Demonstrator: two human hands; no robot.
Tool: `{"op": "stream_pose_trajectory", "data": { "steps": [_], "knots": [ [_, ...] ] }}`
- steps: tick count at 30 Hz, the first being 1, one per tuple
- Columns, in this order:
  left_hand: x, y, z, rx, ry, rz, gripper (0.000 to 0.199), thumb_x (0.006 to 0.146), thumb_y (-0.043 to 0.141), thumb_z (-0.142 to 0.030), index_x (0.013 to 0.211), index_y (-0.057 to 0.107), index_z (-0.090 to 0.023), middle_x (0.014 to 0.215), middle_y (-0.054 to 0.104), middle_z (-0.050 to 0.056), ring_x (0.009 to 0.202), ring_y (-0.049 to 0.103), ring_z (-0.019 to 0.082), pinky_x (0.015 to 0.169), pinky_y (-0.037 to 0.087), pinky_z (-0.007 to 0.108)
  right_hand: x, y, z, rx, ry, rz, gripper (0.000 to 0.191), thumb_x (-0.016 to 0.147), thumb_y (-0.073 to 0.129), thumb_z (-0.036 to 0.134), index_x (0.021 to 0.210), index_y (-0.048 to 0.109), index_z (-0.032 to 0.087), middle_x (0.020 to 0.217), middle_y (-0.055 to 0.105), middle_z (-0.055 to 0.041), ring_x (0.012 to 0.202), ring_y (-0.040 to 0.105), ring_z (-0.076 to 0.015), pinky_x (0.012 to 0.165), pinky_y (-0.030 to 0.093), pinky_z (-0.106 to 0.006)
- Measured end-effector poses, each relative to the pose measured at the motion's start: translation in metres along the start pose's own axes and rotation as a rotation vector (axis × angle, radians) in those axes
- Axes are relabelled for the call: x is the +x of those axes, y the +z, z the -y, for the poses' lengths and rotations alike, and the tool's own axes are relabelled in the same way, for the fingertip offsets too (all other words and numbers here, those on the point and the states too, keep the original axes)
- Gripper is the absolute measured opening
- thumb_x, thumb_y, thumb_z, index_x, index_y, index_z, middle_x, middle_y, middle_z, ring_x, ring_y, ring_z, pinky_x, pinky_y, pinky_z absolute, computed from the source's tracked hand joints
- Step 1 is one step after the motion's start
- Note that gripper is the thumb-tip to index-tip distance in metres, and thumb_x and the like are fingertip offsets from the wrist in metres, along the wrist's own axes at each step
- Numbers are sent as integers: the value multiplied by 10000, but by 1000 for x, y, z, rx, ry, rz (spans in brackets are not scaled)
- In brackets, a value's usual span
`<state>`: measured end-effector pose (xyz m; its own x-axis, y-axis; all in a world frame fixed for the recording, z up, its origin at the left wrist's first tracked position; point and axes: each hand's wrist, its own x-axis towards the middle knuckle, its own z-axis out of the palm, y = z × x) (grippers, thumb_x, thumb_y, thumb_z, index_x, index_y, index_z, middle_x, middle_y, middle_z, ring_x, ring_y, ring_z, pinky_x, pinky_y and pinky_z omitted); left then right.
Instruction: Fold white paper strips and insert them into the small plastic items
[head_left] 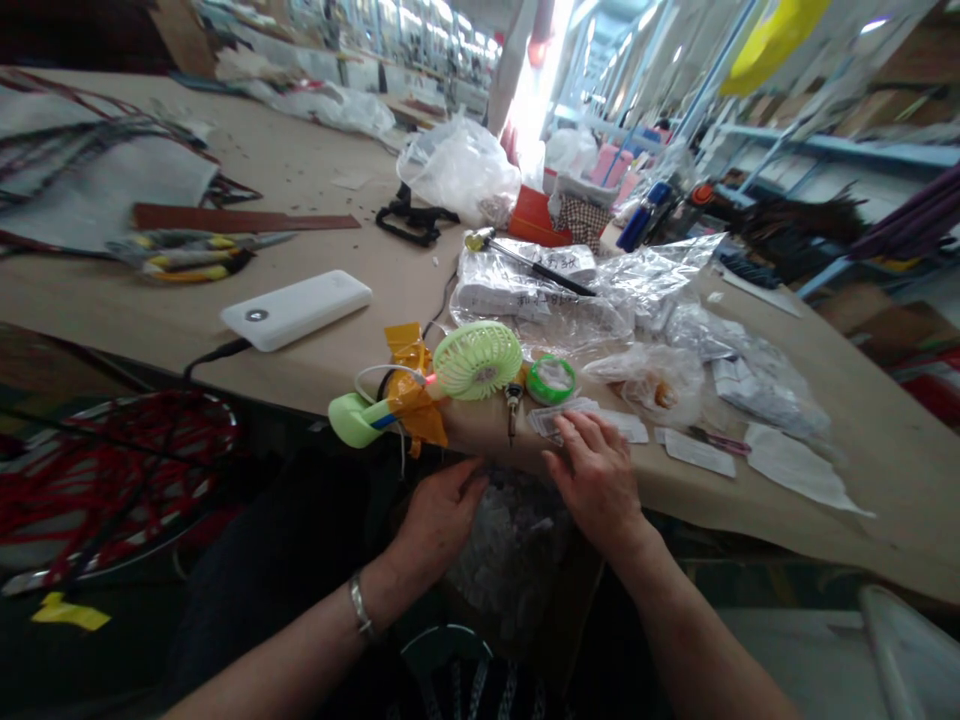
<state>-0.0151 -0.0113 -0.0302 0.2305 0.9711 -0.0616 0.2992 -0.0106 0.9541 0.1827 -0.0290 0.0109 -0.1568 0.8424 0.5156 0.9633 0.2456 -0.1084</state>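
Note:
My left hand [442,513], with a metal bracelet on its wrist, hovers just below the table's front edge, thumb and fingers together; what it holds, if anything, is hidden. The fingertips of my right hand [596,470] rest on small white labels [626,424] at the edge, with the thumb apart. A round green container [551,380] with whitish contents stands just behind the labels. Left of it, a thin metal-tipped tool [512,405] points down at the edge. A light-green fan [480,362] is fixed to the table with orange tape [420,405].
A white power bank [296,310] with a black cable lies at left, with yellow-handled pliers [195,257] behind. Clear plastic packages [525,280] lie behind the fan. More labels [699,452] and bags are at right. Below the edge is a bag of whitish pieces [506,545].

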Motion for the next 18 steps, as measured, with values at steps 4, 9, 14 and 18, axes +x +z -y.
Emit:
{"op": "stream_pose_trajectory", "data": {
  "steps": [4, 9, 14, 18],
  "knots": [
    [-4, 5, 5, 32, -18, 42, 187, 747, 555, -300, 803, 718, -228, 824, 718, 34, 793, 624, 210, 750, 429, 281, -5, 10, -4, -56, -29, -19, 275, 860, 529, 227, 1123, 600, 195, 1146, 633, -75, 1092, 519, -239, 1016, 280, -425],
    [-6, 16, -2, -54, -38, 86, 165, 738, 550, -278, 728, 701, -212, 730, 695, 25, 728, 600, 189, 703, 421, 268, -6, 10, -8, 91, -57, -116, 159, 871, 516, 176, 929, 655, 227, 999, 697, -21, 979, 603, -175, 1035, 262, -398],
    [-7, 28, -23, -390, -234, 230, 161, 744, 577, -281, 673, 642, -151, 640, 631, 24, 630, 562, 141, 619, 429, 246, -10, 9, -13, 269, -89, -203, 142, 839, 552, 149, 881, 653, 241, 969, 699, -15, 999, 610, -179, 1048, 278, -444],
    [-5, 38, -40, -990, -504, 378, 255, 792, 576, -374, 848, 622, -130, 755, 655, 58, 639, 598, 126, 644, 485, 274, -25, 4, -5, 394, -194, -173, 151, 817, 573, 159, 892, 656, 259, 973, 692, -17, 1045, 589, -198, 1006, 355, -445]
  ]
}}
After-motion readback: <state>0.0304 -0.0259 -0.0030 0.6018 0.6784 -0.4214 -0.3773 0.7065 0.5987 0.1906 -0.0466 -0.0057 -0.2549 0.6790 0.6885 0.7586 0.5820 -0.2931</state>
